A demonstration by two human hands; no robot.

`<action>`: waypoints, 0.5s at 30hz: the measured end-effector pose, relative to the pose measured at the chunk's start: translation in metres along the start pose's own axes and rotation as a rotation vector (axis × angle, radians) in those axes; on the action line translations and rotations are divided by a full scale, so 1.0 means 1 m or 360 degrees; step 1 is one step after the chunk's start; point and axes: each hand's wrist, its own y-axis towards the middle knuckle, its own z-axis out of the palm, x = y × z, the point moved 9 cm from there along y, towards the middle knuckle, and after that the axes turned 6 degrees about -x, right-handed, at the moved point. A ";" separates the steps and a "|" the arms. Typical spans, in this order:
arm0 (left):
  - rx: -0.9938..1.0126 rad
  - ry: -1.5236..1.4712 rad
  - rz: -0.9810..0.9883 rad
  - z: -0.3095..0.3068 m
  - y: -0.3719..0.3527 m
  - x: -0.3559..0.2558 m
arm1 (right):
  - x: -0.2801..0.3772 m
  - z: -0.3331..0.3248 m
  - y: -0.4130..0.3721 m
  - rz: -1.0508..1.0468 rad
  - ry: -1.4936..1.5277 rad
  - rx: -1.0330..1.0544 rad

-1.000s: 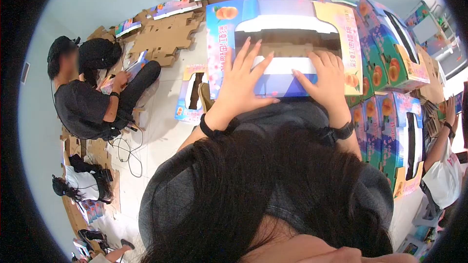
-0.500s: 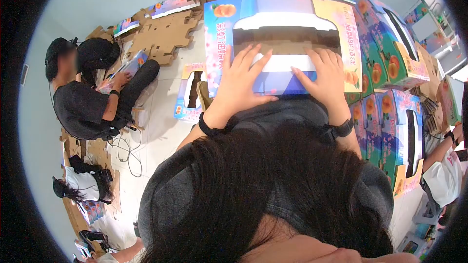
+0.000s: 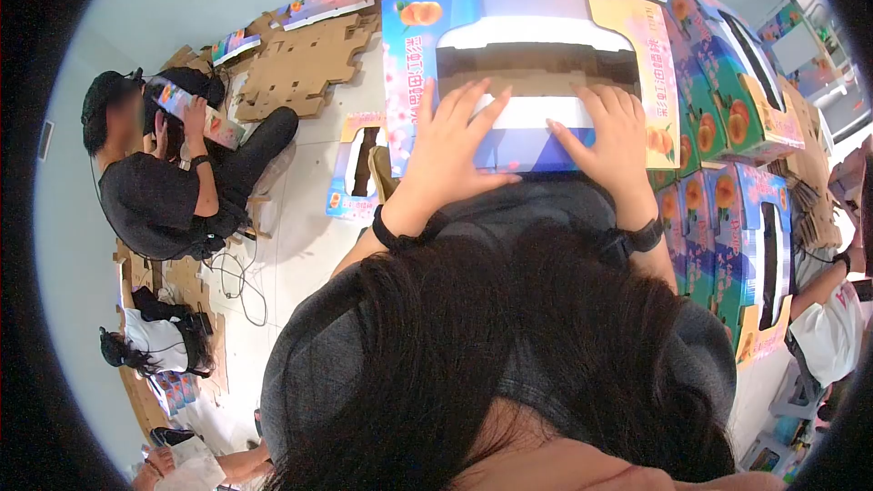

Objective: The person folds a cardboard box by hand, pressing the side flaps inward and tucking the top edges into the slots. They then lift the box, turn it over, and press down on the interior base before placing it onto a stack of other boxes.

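Note:
In front of my body lies a colourful printed fruit box point(image 3: 536, 156), with a wide opening in its top that shows brown cardboard inside. My left hand point(image 3: 461, 141) rests flat on the near left part of the box, fingers spread. On the near right part, my right hand point(image 3: 607, 132) lies with its fingers apart and the thumb pointing to the middle. A white strip point(image 3: 532, 113) runs between the two hands along the near edge of the opening. Neither hand is closed round anything.
Stacked printed boxes point(image 3: 727, 218) stand at the right. Flat brown cardboard point(image 3: 296, 68) lies on the floor at the upper left. A seated person point(image 3: 150, 195) at the left holds a printed piece; another person's arm point(image 3: 818, 291) shows at the far right. A smaller box point(image 3: 344, 186) stands beside mine.
My hands have stayed almost still on the box. The seated person at the left has raised the printed piece towards the chest. The person at the far right has shifted slightly.

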 end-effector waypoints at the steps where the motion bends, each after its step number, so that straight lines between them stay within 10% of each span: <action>1: 0.0003 -0.0001 -0.0003 0.000 0.000 0.000 | 0.000 0.000 0.000 0.0001 0.0001 -0.0002; 13: 0.0014 0.0019 -0.0027 0.002 0.000 0.003 | -0.039 -0.033 -0.005 0.0312 0.0385 -0.0371; 15: 0.0064 0.0013 -0.0045 0.003 -0.002 0.004 | -0.055 -0.057 -0.007 0.0347 -0.0155 -0.0512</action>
